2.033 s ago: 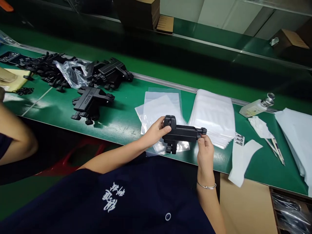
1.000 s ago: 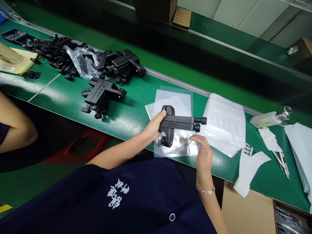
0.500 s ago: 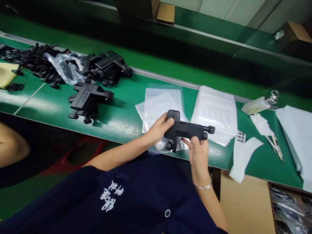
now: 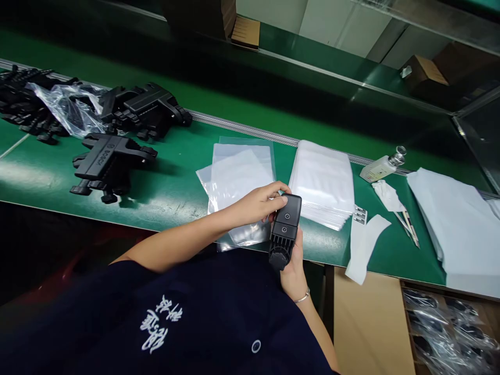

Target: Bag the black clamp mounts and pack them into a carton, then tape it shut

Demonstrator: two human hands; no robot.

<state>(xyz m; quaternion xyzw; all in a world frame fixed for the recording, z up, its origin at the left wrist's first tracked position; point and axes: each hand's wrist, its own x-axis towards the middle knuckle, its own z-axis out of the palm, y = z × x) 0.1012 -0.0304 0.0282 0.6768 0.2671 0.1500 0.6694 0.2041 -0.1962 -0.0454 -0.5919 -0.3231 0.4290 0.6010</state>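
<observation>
I hold a black plastic clamp holder [image 4: 285, 229] end-on at the near edge of the green belt. My right hand [image 4: 294, 266] grips it from below, around its knobbed lower end. My left hand [image 4: 261, 203] rests its fingers on the holder's upper end. Under and behind my hands lie loose clear plastic bags [image 4: 236, 179], with a neat stack of clear bags [image 4: 322, 182] just to their right.
More black holders [image 4: 109, 164] lie on the belt [image 4: 172, 182] at the left, with a pile [image 4: 144, 109] and crumpled plastic [image 4: 66, 107] behind. A small bottle [image 4: 383, 165], wipes, label strips [image 4: 360, 214], white sheets [image 4: 453, 224] at right. Bagged parts fill a box [image 4: 449, 328] below.
I have turned the holder from lying crosswise to pointing end-on toward me. My right hand moved from its right end to underneath it. The view shifted rightward.
</observation>
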